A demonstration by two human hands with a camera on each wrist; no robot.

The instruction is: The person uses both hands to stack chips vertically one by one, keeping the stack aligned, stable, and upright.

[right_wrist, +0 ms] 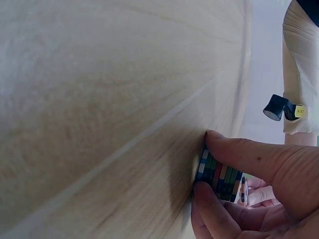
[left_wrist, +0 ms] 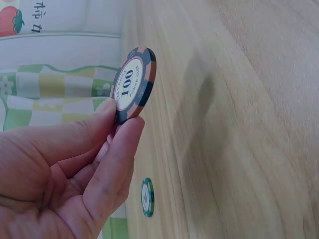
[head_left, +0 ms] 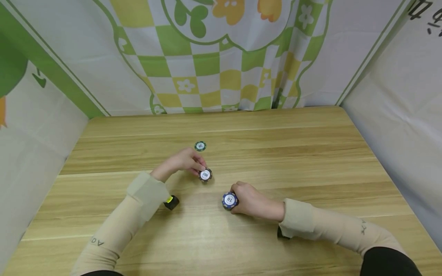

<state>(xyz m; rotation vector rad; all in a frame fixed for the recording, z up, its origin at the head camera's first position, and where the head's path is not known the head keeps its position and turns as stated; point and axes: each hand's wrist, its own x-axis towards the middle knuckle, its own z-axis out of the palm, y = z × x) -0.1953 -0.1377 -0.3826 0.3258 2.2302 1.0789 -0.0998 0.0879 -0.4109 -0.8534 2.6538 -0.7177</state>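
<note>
My left hand (head_left: pixel 188 160) pinches one poker chip (left_wrist: pixel 132 84) between thumb and fingers. That chip is black with orange edge marks and reads 100 on its white face. It is held above the table, casting a shadow beside it. Lower and to the right in the head view, my right hand (head_left: pixel 249 200) grips a stack of several poker chips (right_wrist: pixel 219 175) by its sides. Green, red and blue edges show in the stack, and a blue chip (head_left: pixel 230 200) marked 10 lies on top. Whether the stack touches the table, I cannot tell.
A green poker chip (head_left: pixel 200 146) marked 20 lies flat on the wooden table (head_left: pixel 310 153), beyond my left hand. Patterned cloth (head_left: pixel 207 76) hangs behind the table's far edge, with pale cloth along both sides. Small black devices (head_left: pixel 171 202) sit at the wrists.
</note>
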